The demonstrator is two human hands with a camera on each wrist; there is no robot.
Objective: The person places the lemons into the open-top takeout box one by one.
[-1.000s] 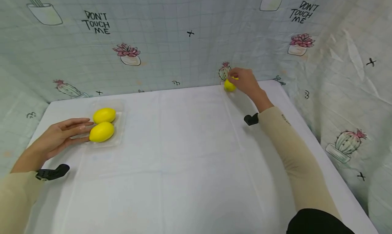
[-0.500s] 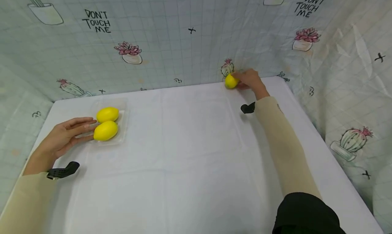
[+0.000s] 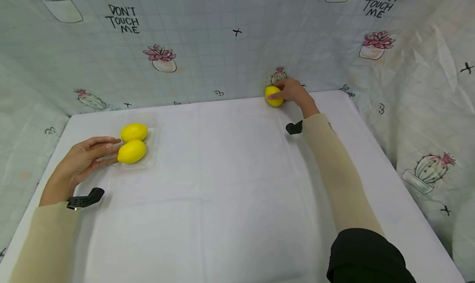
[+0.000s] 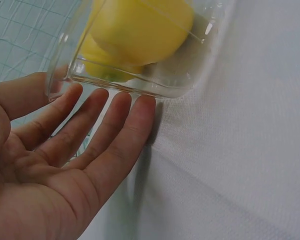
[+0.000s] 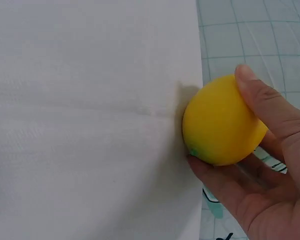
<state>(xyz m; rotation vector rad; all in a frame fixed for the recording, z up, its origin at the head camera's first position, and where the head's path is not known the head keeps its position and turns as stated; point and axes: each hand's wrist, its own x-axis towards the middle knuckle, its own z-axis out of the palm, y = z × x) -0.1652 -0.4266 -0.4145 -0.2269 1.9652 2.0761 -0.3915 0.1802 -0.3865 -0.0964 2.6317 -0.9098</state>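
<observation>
A clear plastic container (image 3: 151,153) stands at the left of the table with two yellow lemons inside, a nearer lemon (image 3: 131,152) and a farther lemon (image 3: 134,132). My left hand (image 3: 82,159) is at its left side. In the left wrist view the extended fingertips (image 4: 146,107) touch or nearly touch the container's wall. At the table's far edge, my right hand (image 3: 296,93) grips a third lemon (image 5: 220,125) between the thumb on one side and fingers on the other. The lemon's underside is close to the cloth; contact is hard to tell.
White cloth covers the table (image 3: 222,171). Behind it hangs a grid-patterned curtain (image 3: 208,48) with printed cacti and lettering, which also runs down the right side. A black rounded object (image 3: 367,254) covers part of the right forearm at the bottom.
My right hand has changed its hold on the lemon, from above to around its right side, and shifted slightly left. The left hand stays by the container as the head view shifts a little.
</observation>
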